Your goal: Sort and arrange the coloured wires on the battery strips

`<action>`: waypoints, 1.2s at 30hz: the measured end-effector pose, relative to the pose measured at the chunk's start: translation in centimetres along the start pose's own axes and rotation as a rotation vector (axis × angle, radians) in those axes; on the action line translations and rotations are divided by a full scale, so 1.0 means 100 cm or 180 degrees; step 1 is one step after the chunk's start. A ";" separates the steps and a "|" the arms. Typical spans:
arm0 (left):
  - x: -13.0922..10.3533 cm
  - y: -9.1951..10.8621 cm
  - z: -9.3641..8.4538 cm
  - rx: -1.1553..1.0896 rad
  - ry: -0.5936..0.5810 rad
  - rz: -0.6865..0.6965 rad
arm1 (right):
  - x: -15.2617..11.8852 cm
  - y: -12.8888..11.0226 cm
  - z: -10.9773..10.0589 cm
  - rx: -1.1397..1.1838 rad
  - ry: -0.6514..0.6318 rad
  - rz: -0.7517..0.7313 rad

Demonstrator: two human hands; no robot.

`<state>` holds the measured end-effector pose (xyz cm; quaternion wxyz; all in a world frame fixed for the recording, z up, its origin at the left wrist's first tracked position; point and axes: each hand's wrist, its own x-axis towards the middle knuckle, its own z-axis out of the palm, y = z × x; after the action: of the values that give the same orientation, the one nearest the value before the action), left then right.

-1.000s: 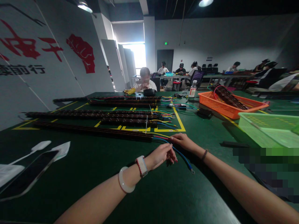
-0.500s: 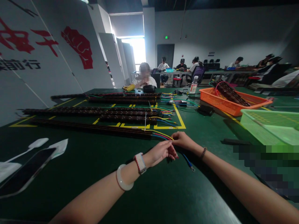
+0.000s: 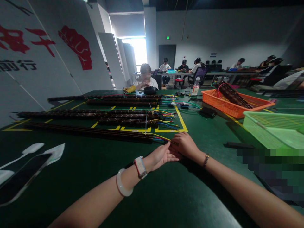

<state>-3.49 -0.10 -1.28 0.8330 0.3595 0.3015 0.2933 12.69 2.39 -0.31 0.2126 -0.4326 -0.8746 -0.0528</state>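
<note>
The long dark wrapped bundle (image 3: 95,132) nearest me lies across the table, with yellow, red and blue wires (image 3: 159,138) coming out of its right end. My left hand (image 3: 162,155) is turned palm up, its thumb on the wires and its fingers reaching under the other hand. Wrapped over the same wires, my right hand (image 3: 184,145) touches the left fingertips. Both hands cover the wire ends. A thin white tie (image 3: 145,125) sticks up near the bundle's right end.
More dark bundles (image 3: 95,114) with coloured wires lie behind, among yellow tape lines. An orange basket (image 3: 223,106) holding another bundle and a green basket (image 3: 268,131) stand right. A bottle (image 3: 196,86) stands farther back. A phone (image 3: 26,177) lies at left. A person (image 3: 146,79) sits opposite.
My right hand has closed farther over the wires, and my left fingers have straightened beneath it. The blue wire's ring terminal, visible before below the hands, is now out of sight.
</note>
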 end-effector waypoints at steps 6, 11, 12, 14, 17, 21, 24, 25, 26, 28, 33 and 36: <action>0.002 0.003 0.008 -0.0142 0.0261 -0.0030 | 0.001 -0.007 -0.007 -0.0372 -0.0069 -0.0171; 0.010 0.002 0.011 -0.0436 0.0558 0.0282 | -0.002 -0.011 -0.008 -0.0464 -0.0164 -0.0114; 0.011 0.002 0.011 -0.0545 0.0551 0.0297 | -0.003 -0.011 -0.008 -0.0477 -0.0193 -0.0098; 0.011 0.003 0.011 -0.0772 0.0515 0.0241 | -0.005 -0.013 -0.005 -0.0498 -0.0220 -0.0104; 0.010 0.005 0.010 -0.1036 0.0568 0.0186 | -0.009 -0.015 0.000 -0.0539 -0.0155 -0.0144; 0.012 0.004 0.009 -0.1154 0.0582 0.0281 | -0.012 -0.019 0.004 -0.0534 -0.0059 -0.0146; 0.015 0.002 0.006 -0.1274 0.0670 0.0338 | -0.014 -0.023 0.005 -0.0646 0.0006 -0.0213; 0.016 0.002 0.005 -0.1322 0.0716 0.0321 | -0.015 -0.025 0.006 -0.0710 0.0033 -0.0238; 0.017 0.001 0.004 -0.1368 0.0759 0.0291 | -0.015 -0.026 0.007 -0.0774 0.0055 -0.0252; 0.018 0.001 0.003 -0.1430 0.0820 0.0230 | -0.017 -0.030 0.009 -0.0892 0.0062 -0.0262; 0.018 0.002 0.001 -0.1480 0.0791 0.0183 | -0.017 -0.037 0.001 -0.1099 -0.0067 -0.0338; 0.018 0.001 0.000 -0.1491 0.0696 0.0107 | -0.014 -0.037 -0.018 -0.0978 -0.0136 -0.0318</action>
<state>-2.38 1.22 -1.73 0.8510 0.1279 0.3076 0.4060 11.10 -1.43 1.13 0.1223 -0.4170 -0.8810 -0.1873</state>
